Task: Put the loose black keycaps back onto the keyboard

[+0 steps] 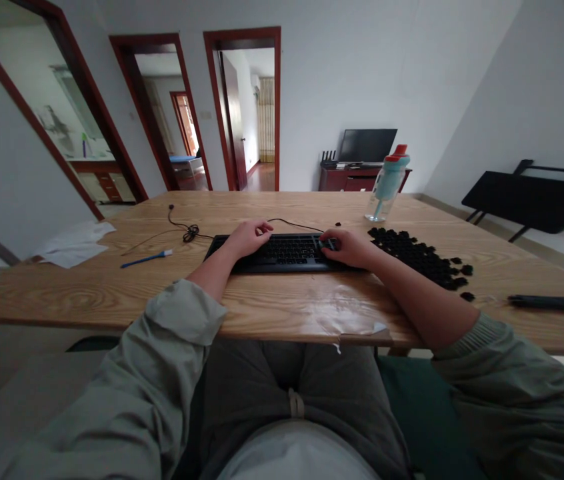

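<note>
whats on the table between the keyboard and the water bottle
In the head view, a spread of loose black keycaps lies right of the keyboard, reaching toward the water bottle. One stray keycap sits nearer the bottle; otherwise bare wood.

A single head-worn view looks forward and down from a seated position, close over the person's own lap and forearms. It faces across the counter (112,293) toward the far wall with its doorways (the wide lens bends the edges), so the keyboard (282,253) sits mid-frame.
</note>
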A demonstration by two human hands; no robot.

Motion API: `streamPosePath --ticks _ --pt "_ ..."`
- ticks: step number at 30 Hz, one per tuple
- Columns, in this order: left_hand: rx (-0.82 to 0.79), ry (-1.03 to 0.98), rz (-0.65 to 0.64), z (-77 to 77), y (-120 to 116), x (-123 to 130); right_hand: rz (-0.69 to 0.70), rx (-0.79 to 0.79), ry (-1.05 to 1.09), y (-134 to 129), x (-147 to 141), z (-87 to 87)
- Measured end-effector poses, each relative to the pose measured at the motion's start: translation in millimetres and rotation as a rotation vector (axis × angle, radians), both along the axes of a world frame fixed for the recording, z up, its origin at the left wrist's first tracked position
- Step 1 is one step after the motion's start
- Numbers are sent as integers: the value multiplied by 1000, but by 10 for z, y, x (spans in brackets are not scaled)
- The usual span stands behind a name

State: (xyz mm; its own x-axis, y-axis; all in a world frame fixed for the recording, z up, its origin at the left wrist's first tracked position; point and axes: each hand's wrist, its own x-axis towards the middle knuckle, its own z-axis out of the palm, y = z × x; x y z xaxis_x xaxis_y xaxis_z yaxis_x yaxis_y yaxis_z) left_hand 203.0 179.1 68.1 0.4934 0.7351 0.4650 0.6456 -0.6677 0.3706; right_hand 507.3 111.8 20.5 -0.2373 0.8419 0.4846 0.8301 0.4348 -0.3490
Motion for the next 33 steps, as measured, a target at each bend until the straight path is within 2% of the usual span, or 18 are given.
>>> streamPosePath --ticks 5,9,14,17,20,27,33 --pt "64 -45 30 69 -28 -30 -32 146 368 -47 149 68" --pt "125 -82 57 188 -8 -178 -86 181 436 -82 253 100" --pt "138 -214 274 307 133 -701 -72 201 417 -106 244 110" --pt "130 -251 368 297 214 -1049 -42 231 377 -101 243 116" --pt "100 -278 431 268 253 -1255 -38 263 369 -88 264 118" --pt "98 -322 428 283 207 -1279 -123 215 386 -101 245 117" --pt "103 -312 422 283 215 -1235 -128 222 401 -98 251 119"
